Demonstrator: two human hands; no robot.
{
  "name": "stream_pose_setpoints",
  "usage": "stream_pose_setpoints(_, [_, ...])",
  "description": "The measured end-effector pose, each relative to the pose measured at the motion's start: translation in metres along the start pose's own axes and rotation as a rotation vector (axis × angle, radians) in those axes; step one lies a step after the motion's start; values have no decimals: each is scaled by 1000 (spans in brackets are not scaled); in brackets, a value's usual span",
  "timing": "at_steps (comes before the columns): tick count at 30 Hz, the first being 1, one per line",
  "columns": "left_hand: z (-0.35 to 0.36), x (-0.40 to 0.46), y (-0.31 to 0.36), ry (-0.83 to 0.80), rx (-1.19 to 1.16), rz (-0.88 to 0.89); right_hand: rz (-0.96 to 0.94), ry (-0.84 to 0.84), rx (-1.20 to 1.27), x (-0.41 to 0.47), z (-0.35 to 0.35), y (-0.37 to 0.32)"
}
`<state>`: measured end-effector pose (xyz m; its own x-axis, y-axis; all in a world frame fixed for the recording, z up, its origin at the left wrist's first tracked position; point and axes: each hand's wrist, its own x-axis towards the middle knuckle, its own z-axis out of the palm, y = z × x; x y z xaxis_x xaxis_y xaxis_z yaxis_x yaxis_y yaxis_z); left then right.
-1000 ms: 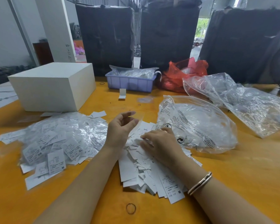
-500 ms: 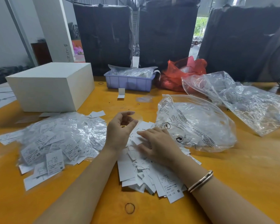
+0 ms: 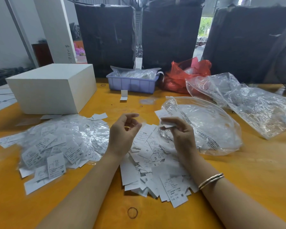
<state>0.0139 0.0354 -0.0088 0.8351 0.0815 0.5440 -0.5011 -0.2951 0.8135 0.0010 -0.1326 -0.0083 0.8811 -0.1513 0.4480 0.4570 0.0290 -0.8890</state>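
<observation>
A heap of loose white size labels (image 3: 155, 172) lies on the orange table (image 3: 248, 176) in front of me. My right hand (image 3: 182, 136) is raised above the heap and pinches a white label (image 3: 164, 120) in its fingertips. My left hand (image 3: 122, 134) hovers beside it with curled fingers and seems to pinch a small clear bag (image 3: 141, 121), which is barely visible. To the left lies a pile of labels in clear bags (image 3: 59, 142).
A large clear bag (image 3: 210, 129) lies just right of my hands, with more crumpled plastic (image 3: 254, 104) beyond it. A white box (image 3: 53, 88), a purple tray (image 3: 132, 83) and a red bag (image 3: 185, 75) stand farther back. A rubber band (image 3: 132, 212) lies near the front edge.
My right hand has lifted off the loose heap with a label pinched in it and moved up toward my left hand. My left hand has stayed about where it was.
</observation>
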Motion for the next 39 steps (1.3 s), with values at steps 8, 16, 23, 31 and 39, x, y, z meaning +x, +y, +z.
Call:
stream_pose_setpoints(8, [1, -2, 3, -42, 184, 163, -54, -61, -83, -1, 3, 3])
stream_pose_setpoints(16, [-1, -2, 3, -24, 217, 200, -74, 55, -88, -2, 1, 0])
stream_pose_setpoints(23, [-1, -1, 4, -13, 245, 228, -56, 11, -142, -2, -1, -1])
stream_pose_setpoints(31, [-3, -1, 4, -14, 251, 231, -60, -2, -195, -3, 0, 0])
stream_pose_setpoints(39, [-3, -1, 3, -22, 257, 248, -88, 7, -236, -3, -1, 2])
